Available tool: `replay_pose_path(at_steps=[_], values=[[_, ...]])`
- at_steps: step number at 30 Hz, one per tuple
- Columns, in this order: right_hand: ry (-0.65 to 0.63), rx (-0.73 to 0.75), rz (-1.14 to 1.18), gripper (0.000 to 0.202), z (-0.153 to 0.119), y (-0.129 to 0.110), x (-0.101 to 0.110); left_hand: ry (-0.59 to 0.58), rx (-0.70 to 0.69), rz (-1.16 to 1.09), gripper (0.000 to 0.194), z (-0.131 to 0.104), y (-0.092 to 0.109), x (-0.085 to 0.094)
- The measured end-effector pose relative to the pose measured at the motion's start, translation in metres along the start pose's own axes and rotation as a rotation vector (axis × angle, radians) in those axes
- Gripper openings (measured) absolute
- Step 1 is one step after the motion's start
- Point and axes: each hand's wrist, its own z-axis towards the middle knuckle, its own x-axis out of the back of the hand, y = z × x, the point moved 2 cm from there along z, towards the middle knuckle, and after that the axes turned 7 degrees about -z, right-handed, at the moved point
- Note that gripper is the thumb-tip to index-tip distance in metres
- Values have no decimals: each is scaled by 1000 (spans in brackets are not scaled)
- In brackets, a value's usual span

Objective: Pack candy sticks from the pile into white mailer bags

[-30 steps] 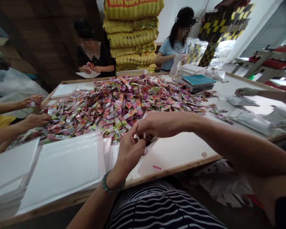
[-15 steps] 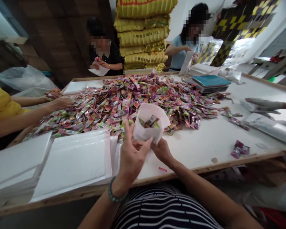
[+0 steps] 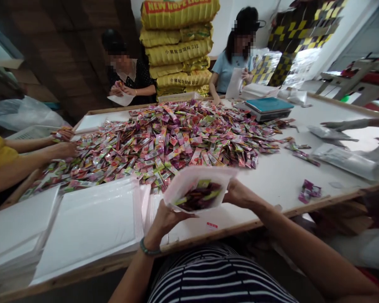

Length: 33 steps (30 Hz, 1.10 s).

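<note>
A white padded bag (image 3: 177,185) is held between my hands over the table's near edge, its mouth wide and facing me. Small colourful packets (image 3: 200,195) show inside it. My left hand (image 3: 169,219), with a green bead bracelet at the wrist, grips the bag's left side. On the right side, my right hand (image 3: 240,194) grips the bag's edge. Just beyond the bag lies a large heap of small pink, purple and green packets (image 3: 177,139). Flat white bags (image 3: 91,214) are stacked left of my left hand.
A scale with a blue top (image 3: 268,105) stands behind the heap. Two people sit across the table. A person's hands reach in from the left, another hand from the right. Purple packets (image 3: 309,190) and clear plastic packs (image 3: 344,158) lie at right.
My left hand has left its raised position in front of the bag and now grips its side. The bag has tipped towards me, its mouth wider, showing more packets. The view has shifted slightly.
</note>
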Motion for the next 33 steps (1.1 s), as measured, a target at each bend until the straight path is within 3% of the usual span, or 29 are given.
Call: replay_pose_path(at_steps=[4,9,11,13,16,18,20,22,24,26,28,33], values=[[155,-58,115,36,-6,22,-7,5,44,-7,56,7,-5,-10],[81,-97,109,34,-12,17,0,-47,-24,-154,65,9,17,-11],[70,-89,75,40,-18,20,1,-63,-30,-110,66,7,9,-11],[144,-1,53,52,-26,17,4,-62,-47,-36,69,5,-4,-12],[390,274,-124,61,-37,-19,19,-88,-68,12,74,6,-15,-17],[447,406,-409,39,-37,-61,28,-117,-48,-13,75,9,-14,-22],[267,416,-759,16,-27,-99,28,-139,-24,-44,76,13,-8,-26],[-46,328,-1052,16,-11,-116,20,-159,-24,-60,73,14,-4,-30],[-344,266,-1188,16,6,-113,7,-168,-51,-49,67,14,-3,-32],[-521,283,-1209,19,19,-99,-5,-156,-62,-14,57,11,-5,-33],[-583,303,-1219,23,27,-84,-11,-138,-48,30,49,9,-8,-34],[-557,297,-1182,21,38,-66,-8,-184,-97,-1,49,10,-8,-35]])
